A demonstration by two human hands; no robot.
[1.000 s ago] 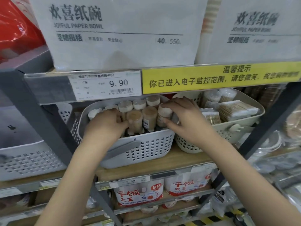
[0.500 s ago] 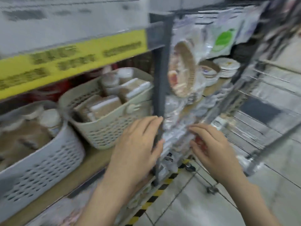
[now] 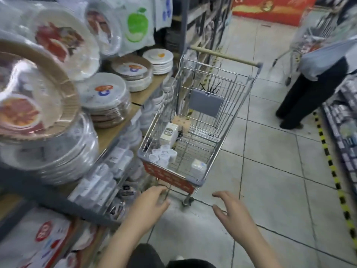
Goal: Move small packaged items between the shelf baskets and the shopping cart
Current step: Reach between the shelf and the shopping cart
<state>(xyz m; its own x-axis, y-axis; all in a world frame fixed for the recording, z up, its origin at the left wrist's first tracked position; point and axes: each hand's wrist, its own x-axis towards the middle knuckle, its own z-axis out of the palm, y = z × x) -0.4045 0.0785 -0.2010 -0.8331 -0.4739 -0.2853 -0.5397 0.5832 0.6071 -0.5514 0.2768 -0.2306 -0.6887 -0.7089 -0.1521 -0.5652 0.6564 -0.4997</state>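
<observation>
A metal shopping cart (image 3: 228,120) stands in the aisle just ahead of me, beside the shelf. In its near corner lie several small white-capped jars (image 3: 163,155). A white box (image 3: 169,132), a tan pack (image 3: 181,121) and a small white pack (image 3: 198,167) also lie in the cart. My left hand (image 3: 152,205) hovers low in front of the cart's red front panel, fingers loosely bent, holding nothing. My right hand (image 3: 229,211) is beside it with fingers spread and empty. The shelf baskets are out of view.
Stacks of wrapped paper plates (image 3: 104,93) fill the shelf on my left, with more packs below. Another person (image 3: 316,74) stands at the far right by a second cart (image 3: 309,41). A shelf (image 3: 345,120) lines the right edge. Tiled floor lies between.
My view swung right, from the shelf baskets to the cart. Both hands left the basket of jars and now hang empty in front of the cart.
</observation>
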